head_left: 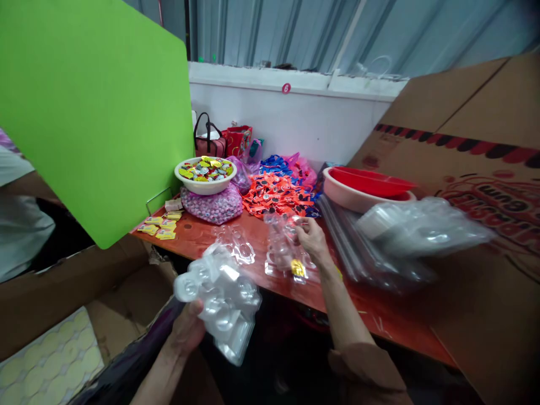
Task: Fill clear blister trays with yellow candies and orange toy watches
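My left hand [188,329] grips a stack of clear plastic blister trays [223,306] with round bubbles, held tilted in front of the table edge. Over the red table my right hand [312,239] has its fingers pinched at the far end of a clear plastic blister tray [278,250]. What exactly lies between those fingertips is hard to see. A yellow foil-wrapped piece [297,268] sits at the near end of this tray. Just left of it, more clear blister trays [238,244] lie flat on the tabletop.
Behind are a bowl of foil-wrapped pieces [205,184], a bag of small balls [213,205] and a pile of orange straps [276,194]. Yellow cards [160,226] lie left. Plastic sleeves [358,253] and a basin [363,197] stand right, beside a large carton [476,225]. A green panel [97,112] rises left.
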`<act>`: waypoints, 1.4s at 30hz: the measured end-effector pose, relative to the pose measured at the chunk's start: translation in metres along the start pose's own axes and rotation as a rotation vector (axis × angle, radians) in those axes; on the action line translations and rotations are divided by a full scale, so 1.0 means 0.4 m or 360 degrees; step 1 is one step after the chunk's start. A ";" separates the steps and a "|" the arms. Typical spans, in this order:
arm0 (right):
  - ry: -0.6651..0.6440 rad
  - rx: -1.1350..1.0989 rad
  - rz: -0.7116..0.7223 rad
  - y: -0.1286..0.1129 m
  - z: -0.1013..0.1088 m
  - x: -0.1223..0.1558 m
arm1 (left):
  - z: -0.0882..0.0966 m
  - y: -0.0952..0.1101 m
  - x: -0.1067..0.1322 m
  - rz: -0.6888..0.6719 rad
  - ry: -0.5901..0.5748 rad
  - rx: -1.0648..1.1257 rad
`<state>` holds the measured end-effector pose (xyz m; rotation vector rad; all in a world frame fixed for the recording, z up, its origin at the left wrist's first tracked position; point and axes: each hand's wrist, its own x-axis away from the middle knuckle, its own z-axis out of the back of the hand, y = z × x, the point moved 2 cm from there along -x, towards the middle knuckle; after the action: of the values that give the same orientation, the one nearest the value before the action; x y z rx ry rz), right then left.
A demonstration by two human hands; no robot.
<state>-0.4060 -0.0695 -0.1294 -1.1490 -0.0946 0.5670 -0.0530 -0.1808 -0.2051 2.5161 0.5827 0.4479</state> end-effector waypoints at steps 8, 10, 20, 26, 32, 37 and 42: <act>0.0069 0.0804 0.0132 0.017 0.080 -0.014 | -0.041 -0.001 -0.062 0.0015 0.0012 0.0113; 0.0201 0.0834 0.0261 -0.022 0.073 0.030 | -0.062 -0.006 -0.072 0.0016 0.0039 0.0097; -0.0390 0.0059 0.0461 -0.213 -0.117 0.336 | -0.192 -0.039 -0.024 -0.0228 -0.0125 -0.0368; -0.0097 0.0390 0.0550 -0.211 -0.129 0.380 | -0.205 -0.043 -0.012 -0.0311 -0.0234 -0.0377; 0.0283 0.0719 0.0792 -0.209 -0.145 0.403 | -0.214 -0.067 -0.021 -0.0387 -0.0236 -0.0347; 0.0233 0.0522 0.0856 -0.214 -0.130 0.402 | -0.202 -0.073 -0.022 -0.0345 -0.0189 -0.0309; 0.0087 0.0229 0.0911 -0.236 -0.113 0.415 | -0.183 -0.067 -0.038 -0.0267 0.0022 -0.0231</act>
<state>-0.2124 -0.0561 -0.1006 -1.0466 0.3283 1.0294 -0.1050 -0.1376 -0.1634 2.3068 0.7332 0.4291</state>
